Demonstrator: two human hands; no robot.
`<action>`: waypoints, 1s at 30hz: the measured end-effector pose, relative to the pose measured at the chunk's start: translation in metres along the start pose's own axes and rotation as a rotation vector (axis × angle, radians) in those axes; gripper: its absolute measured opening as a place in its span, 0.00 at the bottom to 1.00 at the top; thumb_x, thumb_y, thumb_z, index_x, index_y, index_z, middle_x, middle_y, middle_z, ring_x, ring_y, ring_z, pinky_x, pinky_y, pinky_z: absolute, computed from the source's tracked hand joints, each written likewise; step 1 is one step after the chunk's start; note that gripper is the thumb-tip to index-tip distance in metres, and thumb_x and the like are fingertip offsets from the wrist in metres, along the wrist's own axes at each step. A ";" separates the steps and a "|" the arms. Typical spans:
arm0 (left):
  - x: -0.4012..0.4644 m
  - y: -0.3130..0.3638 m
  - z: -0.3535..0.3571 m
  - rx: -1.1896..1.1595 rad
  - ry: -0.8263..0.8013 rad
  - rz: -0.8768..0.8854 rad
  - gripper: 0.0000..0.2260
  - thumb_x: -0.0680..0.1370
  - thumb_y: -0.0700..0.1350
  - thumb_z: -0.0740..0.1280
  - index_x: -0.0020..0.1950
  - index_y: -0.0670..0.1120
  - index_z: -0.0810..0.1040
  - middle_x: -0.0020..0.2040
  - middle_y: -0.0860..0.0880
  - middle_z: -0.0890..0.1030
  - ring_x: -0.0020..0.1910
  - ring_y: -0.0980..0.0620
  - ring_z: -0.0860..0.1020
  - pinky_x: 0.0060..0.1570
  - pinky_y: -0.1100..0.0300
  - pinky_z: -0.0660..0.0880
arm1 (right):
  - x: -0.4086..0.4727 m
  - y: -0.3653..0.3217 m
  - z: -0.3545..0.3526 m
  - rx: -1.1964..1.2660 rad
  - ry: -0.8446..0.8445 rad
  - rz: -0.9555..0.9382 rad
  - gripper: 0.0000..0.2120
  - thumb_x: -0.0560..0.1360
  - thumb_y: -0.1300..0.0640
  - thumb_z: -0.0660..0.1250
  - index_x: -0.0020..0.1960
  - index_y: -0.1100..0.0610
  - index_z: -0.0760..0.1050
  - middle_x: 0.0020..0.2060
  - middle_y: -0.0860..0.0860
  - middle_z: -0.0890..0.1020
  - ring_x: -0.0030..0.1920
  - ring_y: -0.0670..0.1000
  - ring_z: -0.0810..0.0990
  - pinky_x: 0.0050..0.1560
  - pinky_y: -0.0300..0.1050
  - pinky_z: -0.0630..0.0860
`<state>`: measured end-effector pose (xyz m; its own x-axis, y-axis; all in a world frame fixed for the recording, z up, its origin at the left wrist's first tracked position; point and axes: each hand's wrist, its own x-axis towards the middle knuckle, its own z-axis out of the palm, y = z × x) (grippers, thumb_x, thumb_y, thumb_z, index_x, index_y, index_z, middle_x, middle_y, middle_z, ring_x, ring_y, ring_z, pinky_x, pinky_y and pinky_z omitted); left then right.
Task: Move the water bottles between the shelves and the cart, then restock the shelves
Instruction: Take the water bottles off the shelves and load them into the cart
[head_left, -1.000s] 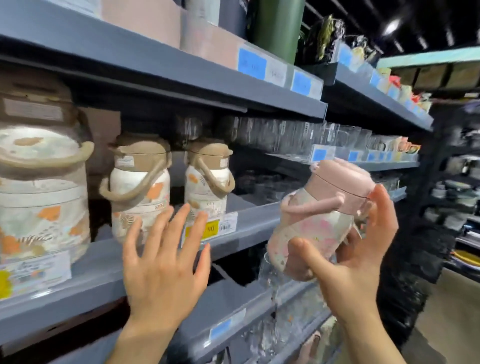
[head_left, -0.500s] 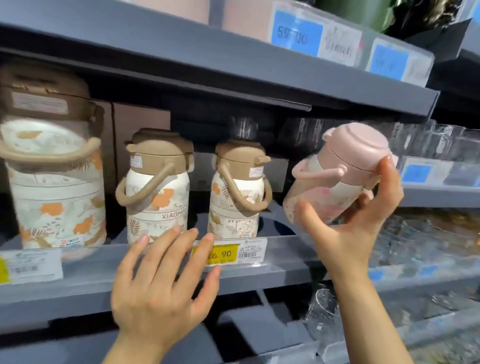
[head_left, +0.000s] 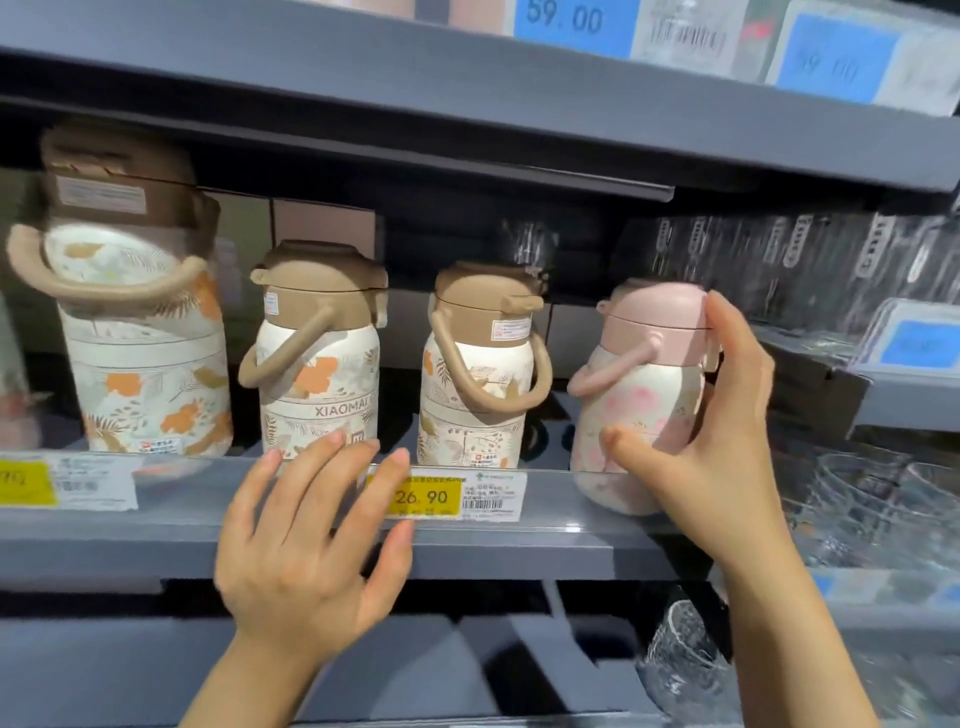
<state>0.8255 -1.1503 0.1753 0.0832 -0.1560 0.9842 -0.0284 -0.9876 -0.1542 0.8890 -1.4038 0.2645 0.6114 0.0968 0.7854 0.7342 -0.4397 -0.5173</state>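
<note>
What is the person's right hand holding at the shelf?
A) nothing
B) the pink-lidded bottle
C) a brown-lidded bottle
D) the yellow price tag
B: the right hand wraps its thumb and fingers round the pink-lidded bottle, just right of the brown-lidded bottles.

Bright, motion-blurred, warped edges

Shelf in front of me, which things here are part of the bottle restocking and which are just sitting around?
Part of the job:
pink bottle, gripped by the right hand
three brown-lidded bottles
grey shelf
left hand, open, holding nothing

Just there:
yellow price tag
blue price labels
clear glassware
</note>
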 end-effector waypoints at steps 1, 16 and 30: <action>0.000 0.000 0.000 0.002 0.005 0.001 0.15 0.78 0.49 0.60 0.62 0.47 0.76 0.52 0.43 0.84 0.58 0.45 0.78 0.60 0.45 0.70 | 0.000 0.000 -0.001 -0.004 -0.001 -0.001 0.47 0.65 0.61 0.72 0.76 0.43 0.52 0.69 0.44 0.58 0.64 0.26 0.57 0.55 0.17 0.57; -0.004 0.000 0.001 0.008 -0.007 -0.001 0.15 0.78 0.49 0.59 0.63 0.47 0.76 0.55 0.44 0.84 0.61 0.45 0.77 0.63 0.47 0.67 | 0.019 -0.017 0.015 -0.116 0.154 0.107 0.41 0.66 0.45 0.74 0.73 0.46 0.57 0.66 0.44 0.61 0.58 0.40 0.65 0.50 0.38 0.65; -0.008 0.004 0.003 0.073 0.003 -0.035 0.17 0.81 0.49 0.56 0.65 0.47 0.75 0.58 0.44 0.82 0.63 0.44 0.75 0.66 0.52 0.63 | 0.012 -0.002 -0.005 0.061 -0.032 0.181 0.36 0.71 0.41 0.62 0.75 0.38 0.51 0.67 0.40 0.72 0.62 0.45 0.73 0.57 0.45 0.71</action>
<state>0.8280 -1.1531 0.1666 0.0796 -0.1212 0.9894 0.0471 -0.9910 -0.1251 0.8932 -1.4064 0.2768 0.7438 0.0497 0.6666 0.6269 -0.3978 -0.6699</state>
